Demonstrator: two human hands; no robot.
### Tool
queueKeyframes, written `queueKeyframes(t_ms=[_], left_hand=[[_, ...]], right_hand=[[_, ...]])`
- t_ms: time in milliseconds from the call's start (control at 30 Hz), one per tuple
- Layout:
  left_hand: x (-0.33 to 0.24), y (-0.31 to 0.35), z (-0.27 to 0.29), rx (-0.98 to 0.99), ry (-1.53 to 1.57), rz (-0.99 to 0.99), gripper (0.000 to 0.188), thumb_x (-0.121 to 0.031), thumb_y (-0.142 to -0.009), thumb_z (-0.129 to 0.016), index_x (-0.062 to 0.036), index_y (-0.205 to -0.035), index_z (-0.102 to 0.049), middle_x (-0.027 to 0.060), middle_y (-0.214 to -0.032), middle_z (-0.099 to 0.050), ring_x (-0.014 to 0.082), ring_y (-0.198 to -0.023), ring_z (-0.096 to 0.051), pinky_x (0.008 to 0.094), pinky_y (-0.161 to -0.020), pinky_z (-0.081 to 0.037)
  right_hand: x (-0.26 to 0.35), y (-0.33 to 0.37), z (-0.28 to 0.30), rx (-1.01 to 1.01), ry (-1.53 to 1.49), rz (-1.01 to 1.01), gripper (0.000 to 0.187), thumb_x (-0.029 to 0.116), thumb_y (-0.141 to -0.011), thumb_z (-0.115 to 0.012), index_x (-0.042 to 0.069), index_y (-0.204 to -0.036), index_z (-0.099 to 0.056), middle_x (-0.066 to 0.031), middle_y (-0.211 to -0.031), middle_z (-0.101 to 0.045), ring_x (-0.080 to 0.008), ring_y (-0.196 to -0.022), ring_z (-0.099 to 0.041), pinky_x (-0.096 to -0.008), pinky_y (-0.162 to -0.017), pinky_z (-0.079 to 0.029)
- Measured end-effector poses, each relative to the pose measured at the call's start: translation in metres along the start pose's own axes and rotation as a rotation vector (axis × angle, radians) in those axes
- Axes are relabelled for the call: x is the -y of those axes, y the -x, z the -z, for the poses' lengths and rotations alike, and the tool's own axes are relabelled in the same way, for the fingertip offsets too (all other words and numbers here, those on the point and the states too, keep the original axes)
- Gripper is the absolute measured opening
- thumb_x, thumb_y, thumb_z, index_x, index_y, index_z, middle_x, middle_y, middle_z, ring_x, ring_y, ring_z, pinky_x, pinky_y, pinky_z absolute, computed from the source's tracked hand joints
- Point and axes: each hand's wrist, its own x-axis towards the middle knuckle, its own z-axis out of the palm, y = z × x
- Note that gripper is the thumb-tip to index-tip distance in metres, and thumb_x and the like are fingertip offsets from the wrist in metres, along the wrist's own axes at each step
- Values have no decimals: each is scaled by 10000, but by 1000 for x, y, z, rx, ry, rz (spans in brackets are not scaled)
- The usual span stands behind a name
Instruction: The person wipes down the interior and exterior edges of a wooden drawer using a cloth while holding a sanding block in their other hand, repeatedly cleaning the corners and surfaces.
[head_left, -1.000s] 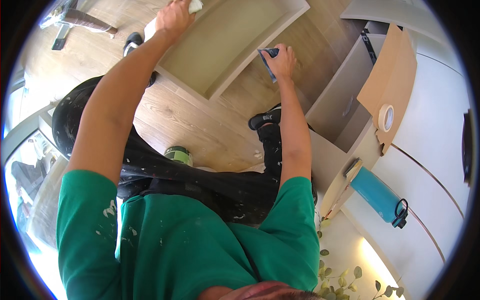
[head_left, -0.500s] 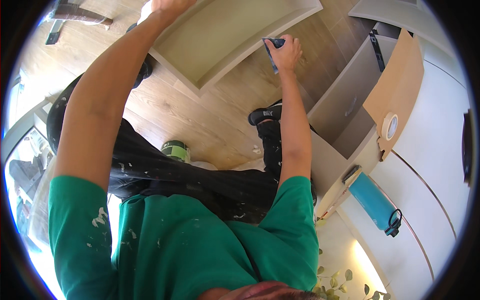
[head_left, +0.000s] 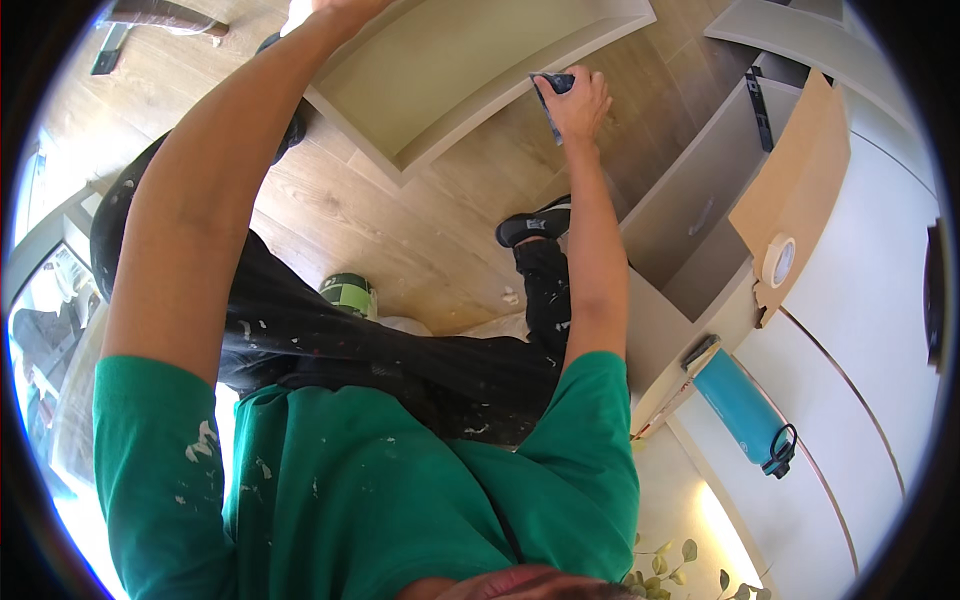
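Observation:
My right hand (head_left: 582,107) is closed round a dark sheet of sandpaper (head_left: 548,98), its thumb on the near side and the fingers curled over. The sheet is beside the outer long side of a shallow beige drawer (head_left: 480,125). That drawer lies tilted across the upper middle, over the wood floor. My left hand (head_left: 345,6) is at the drawer's far left end, and the upper edge of the picture cuts off its fingers. Something white (head_left: 297,14) shows beside that hand, too cropped to make out.
An open cabinet drawer box (head_left: 690,225) stands at right, with brown cardboard (head_left: 795,170) and a roll of masking tape (head_left: 779,260) on it. A blue bottle (head_left: 740,405) lies nearby. Between my legs is a green-and-black tub (head_left: 349,294). A stool leg (head_left: 112,48) is upper left.
The view has shifted slightly. My right hand has moved a little with the sandpaper and stays close to the drawer's side. My left arm keeps nearly the same pose.

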Motion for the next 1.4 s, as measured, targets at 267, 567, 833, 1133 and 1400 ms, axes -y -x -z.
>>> queueKeyframes(t_ms=[267, 567, 833, 1133, 1400], left_hand=[[5, 2, 2, -6, -13, 30, 304, -174, -813, -719, -67, -1097, -718, 182, -1105, -698, 397, -1072, -672, 501, -911, -553], [11, 0, -3, -7, -16, 11, 291, -178, -807, -736, -63, -1073, -719, 176, -1103, -700, 403, -1041, -681, 496, -902, -556], [4, -1, 0, 14, -19, 30, 274, -188, -821, -730, -59, -1062, -717, 176, -1087, -700, 398, -1056, -676, 507, -894, -554], [9, 2, -1, -66, 10, -45, 268, -175, -815, -708, -54, -1053, -713, 184, -1078, -690, 406, -1035, -672, 503, -890, -554], [6, 0, 0, -13, -15, -13, 267, -163, -798, -712, -55, -1042, -708, 180, -1070, -687, 404, -1037, -670, 500, -880, -552]], right_hand=[[17, 14, 0, 68, -4, 128, 515, 484, -705, -890, 111, -998, -689, -126, -1017, -611, -344, -1027, -583, -504, -893, -443], [16, 9, 1, 100, 24, 72, 519, 504, -734, -874, 120, -1038, -699, -115, -1029, -608, -340, -1059, -578, -489, -901, -430], [19, 10, 0, 51, 43, 87, 513, 483, -703, -892, 113, -994, -690, -108, -1006, -601, -336, -1028, -578, -491, -873, -432], [19, 9, -3, 22, 61, 87, 521, 493, -705, -888, 116, -1005, -688, -112, -1040, -605, -337, -1029, -577, -482, -884, -430], [20, 7, 2, 18, 85, 101, 528, 512, -724, -874, 112, -1014, -689, -106, -1007, -610, -331, -1030, -586, -486, -875, -437]])
